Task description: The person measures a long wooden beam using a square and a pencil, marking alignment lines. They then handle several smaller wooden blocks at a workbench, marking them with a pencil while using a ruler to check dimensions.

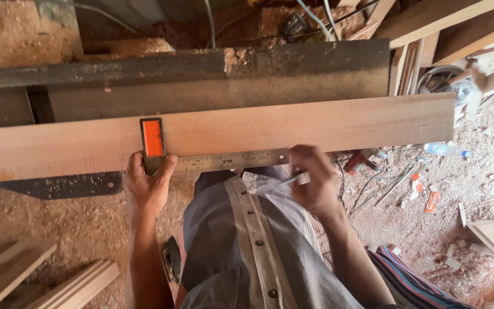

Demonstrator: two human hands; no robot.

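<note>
Pinning try square (201,160) w/ left hand (147,186) closed round orange stock on plank (315,123); right hand (314,180) pinching pencil (290,178) at blade.

A long board (293,129) is laid across the surface (201,86), from left to right. A square ruler (212,161) is set along its near edge. Loose planks (35,274) are found on the floor (458,189), down at the left.
</note>
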